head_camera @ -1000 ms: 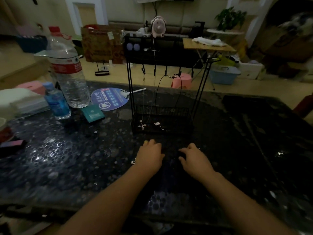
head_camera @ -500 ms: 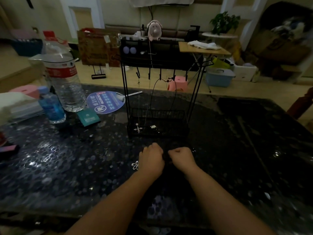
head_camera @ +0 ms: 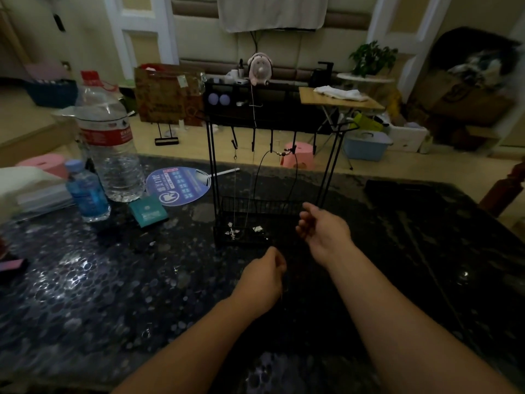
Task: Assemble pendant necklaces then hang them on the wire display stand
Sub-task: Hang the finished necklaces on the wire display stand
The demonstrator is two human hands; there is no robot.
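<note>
Left hand: the left hand [head_camera: 262,277] hangs low over the near worktop [head_camera: 93,282], fingers [head_camera: 279,261] curled inward as if pinching something fine; a thin dark line seems to drop beside it, but whether it is a cord I cannot tell.
Right hand: the right hand [head_camera: 326,228] is raised higher and farther, just right of the stand's basket, fingers [head_camera: 305,220] loosely bent and apart; I cannot tell whether a strand runs between them.
Stand: the wire display stand [head_camera: 272,177] rises upright directly beyond both hands, its row of hooks [head_camera: 272,137] running left to right at the top.
Already hung: a black cord necklace [head_camera: 277,177] loops down from the middle hooks; a thin chain with a silver cross pendant [head_camera: 233,232] hangs at the left, reaching the basket.
Key relation: the hooks lie up and away from the fingers, and the right hand is the nearer one.
Judged next move: lift toward a hook at the right end, which looks free.
Risk: snagging the hanging cord.
Left side: a large water bottle [head_camera: 108,137] and a small blue bottle [head_camera: 86,191].
</note>
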